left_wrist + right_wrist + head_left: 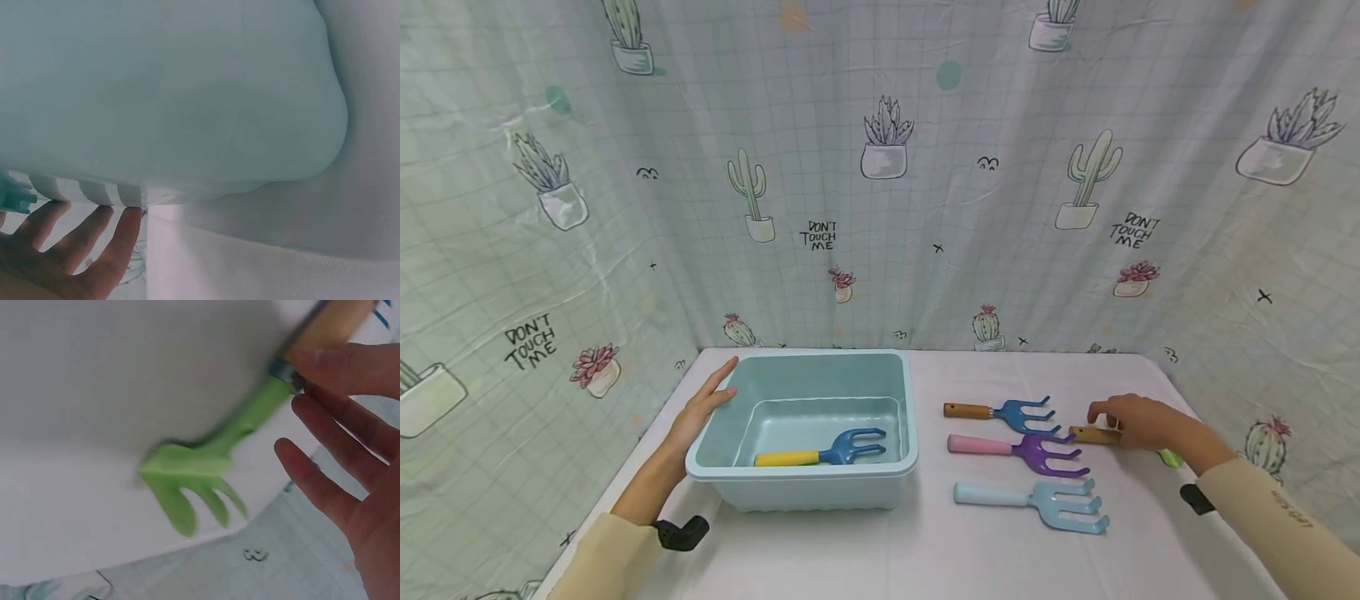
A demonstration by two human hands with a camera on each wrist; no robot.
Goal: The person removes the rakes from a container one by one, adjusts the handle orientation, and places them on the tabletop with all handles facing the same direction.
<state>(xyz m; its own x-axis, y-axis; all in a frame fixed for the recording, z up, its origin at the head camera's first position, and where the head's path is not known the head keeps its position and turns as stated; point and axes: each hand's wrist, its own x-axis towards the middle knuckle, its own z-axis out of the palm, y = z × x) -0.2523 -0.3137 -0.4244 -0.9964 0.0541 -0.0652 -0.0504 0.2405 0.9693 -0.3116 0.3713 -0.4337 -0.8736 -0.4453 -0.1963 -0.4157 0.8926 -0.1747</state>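
Observation:
A pale blue plastic tub (802, 471) stands on the left, holding a small hand rake with a yellow handle and blue head (844, 450). My left hand (696, 410) holds the tub's left rim, thumb over the edge and fingers against the outside, where the left wrist view shows them spread. On the right, my right hand (1142, 419) is over a green hand rake (194, 462) with a wooden handle (1093, 435). Its thumb overlaps the handle near the metal collar, with the fingers loosely spread beside it. In the head view this hand hides most of the green rake.
Between tub and right hand lie a blue rake with a wooden handle (1022, 414), a purple rake with a pink handle (1037, 454) and a light blue rake (1063, 504). A cactus-print curtain (887, 250) rises behind and at both sides of the white tabletop (940, 554).

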